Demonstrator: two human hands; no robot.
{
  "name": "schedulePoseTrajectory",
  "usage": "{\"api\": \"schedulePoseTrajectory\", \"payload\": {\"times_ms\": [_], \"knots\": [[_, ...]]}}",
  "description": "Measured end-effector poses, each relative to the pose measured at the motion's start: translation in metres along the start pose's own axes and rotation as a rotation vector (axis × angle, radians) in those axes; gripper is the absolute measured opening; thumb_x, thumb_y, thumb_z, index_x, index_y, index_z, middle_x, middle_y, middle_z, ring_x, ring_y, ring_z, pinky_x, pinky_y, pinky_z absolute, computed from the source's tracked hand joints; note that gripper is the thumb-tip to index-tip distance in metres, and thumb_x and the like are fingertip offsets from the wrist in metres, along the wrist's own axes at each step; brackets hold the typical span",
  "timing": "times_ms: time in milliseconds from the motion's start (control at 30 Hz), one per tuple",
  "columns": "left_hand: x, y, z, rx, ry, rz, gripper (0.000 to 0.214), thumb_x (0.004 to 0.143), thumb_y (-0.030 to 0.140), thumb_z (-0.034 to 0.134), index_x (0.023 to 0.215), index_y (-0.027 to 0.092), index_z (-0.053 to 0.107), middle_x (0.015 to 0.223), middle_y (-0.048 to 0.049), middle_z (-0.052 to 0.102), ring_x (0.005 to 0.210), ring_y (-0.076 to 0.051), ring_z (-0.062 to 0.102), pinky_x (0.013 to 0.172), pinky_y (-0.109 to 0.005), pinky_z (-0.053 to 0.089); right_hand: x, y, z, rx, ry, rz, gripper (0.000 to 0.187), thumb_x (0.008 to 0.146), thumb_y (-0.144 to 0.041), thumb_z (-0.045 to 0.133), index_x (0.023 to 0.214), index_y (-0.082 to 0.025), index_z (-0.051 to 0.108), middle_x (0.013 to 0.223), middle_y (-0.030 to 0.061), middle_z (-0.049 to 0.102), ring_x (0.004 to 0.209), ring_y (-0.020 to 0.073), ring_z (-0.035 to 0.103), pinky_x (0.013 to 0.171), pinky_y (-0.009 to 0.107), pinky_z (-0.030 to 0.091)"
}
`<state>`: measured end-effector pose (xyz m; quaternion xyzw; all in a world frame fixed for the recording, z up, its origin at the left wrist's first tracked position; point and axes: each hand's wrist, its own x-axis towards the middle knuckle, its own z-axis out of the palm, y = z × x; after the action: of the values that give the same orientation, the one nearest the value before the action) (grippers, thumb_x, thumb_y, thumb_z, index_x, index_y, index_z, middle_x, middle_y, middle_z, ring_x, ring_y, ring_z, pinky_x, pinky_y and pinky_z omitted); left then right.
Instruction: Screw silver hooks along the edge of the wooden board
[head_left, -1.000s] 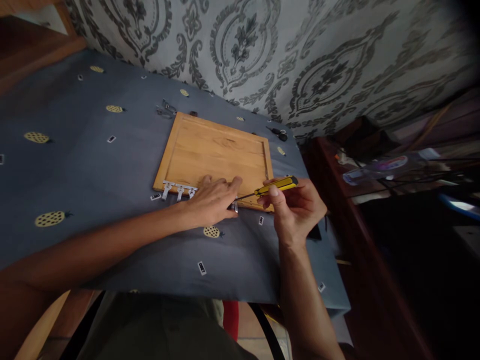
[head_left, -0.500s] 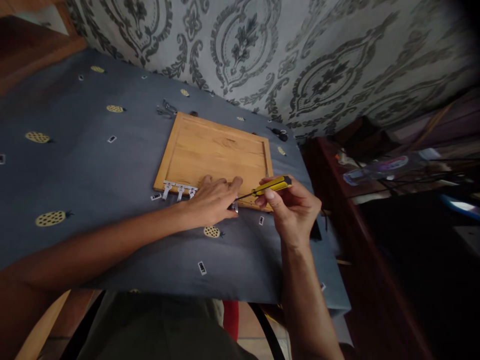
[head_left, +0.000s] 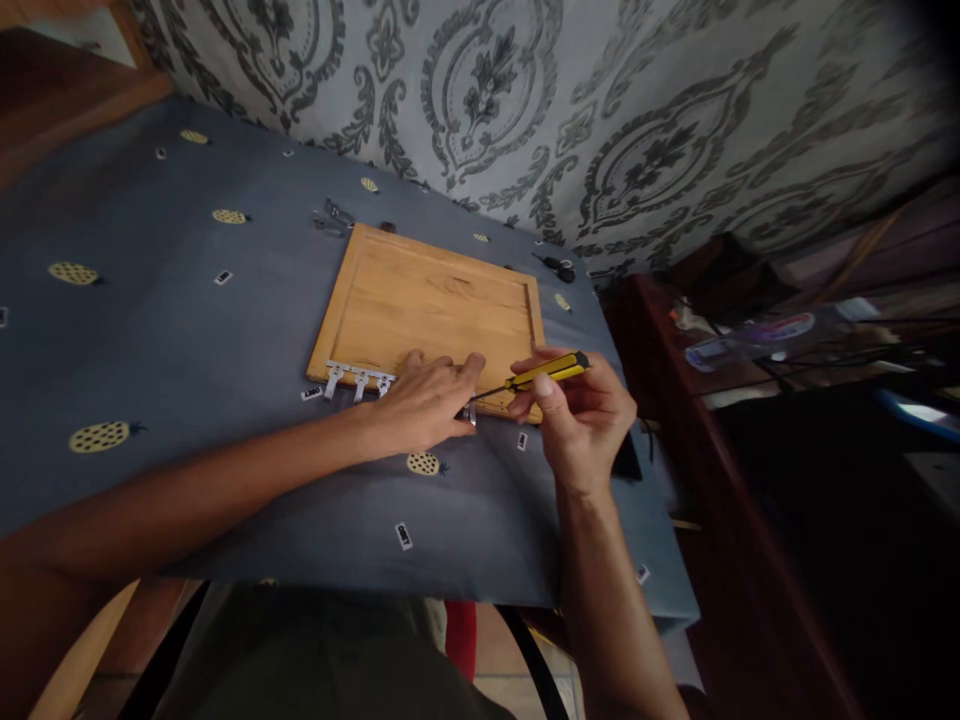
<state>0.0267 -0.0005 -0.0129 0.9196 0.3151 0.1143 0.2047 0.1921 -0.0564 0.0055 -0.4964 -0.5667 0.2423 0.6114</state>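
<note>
A wooden panel (head_left: 442, 300) with a raised frame lies on the table. Along its near edge runs a silvery metal strip (head_left: 361, 378) with several hanging tabs, partly covered by my left hand (head_left: 427, 400). That hand rests over the near edge, its fingers spread on the wood and its thumb beside a metal tab (head_left: 469, 412). My right hand (head_left: 581, 415) is closed around the yellow and black handle of a screwdriver (head_left: 551, 372). The shaft slants down to the left, reaching the metal beside my left thumb; its tip is hard to make out.
A patterned blue-grey cloth (head_left: 247, 330) covers the table. Past the panel's far corners lie a small dark tool (head_left: 334, 215) and a black-handled object (head_left: 559, 268). A patterned curtain (head_left: 495, 90) hangs behind. To the right is a dark red furniture edge (head_left: 660, 340) with a clear bottle (head_left: 780, 332).
My right hand has turned slightly on the screwdriver, and the handle's end sits a touch further right. My left hand and the panel stay in place.
</note>
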Motion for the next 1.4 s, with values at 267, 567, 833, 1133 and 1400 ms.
{"api": "schedulePoseTrajectory", "payload": {"times_ms": [267, 567, 833, 1133, 1400], "knots": [[-0.0003, 0.0010, -0.0001, 0.012, -0.010, -0.018, 0.054, 0.088, 0.033, 0.071, 0.128, 0.014, 0.041, 0.111, -0.0140, 0.068, 0.110, -0.032, 0.062, 0.093, -0.043, 0.037, -0.0018, -0.0015, 0.0016, -0.039, 0.025, -0.012, 0.018, 0.082, -0.037, 0.078, 0.088, -0.020, 0.073, 0.084, 0.0011, 0.078, 0.044, 0.0086, 0.062, 0.038, 0.022, 0.050], [0.0002, 0.0003, -0.0002, 0.017, -0.016, -0.013, 0.055, 0.089, 0.034, 0.071, 0.130, 0.013, 0.041, 0.108, -0.0135, 0.069, 0.108, -0.032, 0.064, 0.093, -0.043, 0.038, 0.0000, -0.0010, 0.0024, 0.008, 0.045, -0.002, 0.024, 0.077, -0.034, 0.083, 0.077, -0.020, 0.064, 0.082, 0.0005, 0.080, 0.043, 0.0094, 0.064, 0.038, 0.021, 0.050], [0.0005, 0.0001, -0.0014, -0.002, -0.020, -0.008, 0.051, 0.088, 0.033, 0.071, 0.125, 0.014, 0.043, 0.104, -0.0118, 0.069, 0.105, -0.031, 0.063, 0.091, -0.043, 0.037, -0.0007, -0.0007, 0.0021, 0.018, 0.198, -0.088, 0.022, 0.081, -0.036, 0.080, 0.080, -0.021, 0.064, 0.082, 0.0004, 0.079, 0.043, 0.0096, 0.062, 0.038, 0.023, 0.050], [0.0005, 0.0019, -0.0044, 0.015, -0.037, -0.017, 0.052, 0.087, 0.034, 0.071, 0.125, 0.013, 0.043, 0.102, -0.0124, 0.069, 0.103, -0.031, 0.063, 0.090, -0.043, 0.037, 0.0010, 0.0020, 0.0033, -0.010, 0.176, -0.051, 0.022, 0.080, -0.037, 0.080, 0.080, -0.021, 0.065, 0.081, 0.0004, 0.077, 0.044, 0.0089, 0.060, 0.038, 0.023, 0.047], [0.0007, 0.0009, -0.0030, 0.001, -0.023, -0.016, 0.050, 0.087, 0.035, 0.070, 0.125, 0.015, 0.044, 0.105, -0.0122, 0.070, 0.106, -0.032, 0.063, 0.092, -0.044, 0.038, 0.0000, 0.0015, 0.0039, -0.039, 0.143, -0.029, 0.024, 0.080, -0.040, 0.079, 0.081, -0.021, 0.065, 0.078, -0.0001, 0.077, 0.044, 0.0085, 0.062, 0.039, 0.021, 0.049]]}}
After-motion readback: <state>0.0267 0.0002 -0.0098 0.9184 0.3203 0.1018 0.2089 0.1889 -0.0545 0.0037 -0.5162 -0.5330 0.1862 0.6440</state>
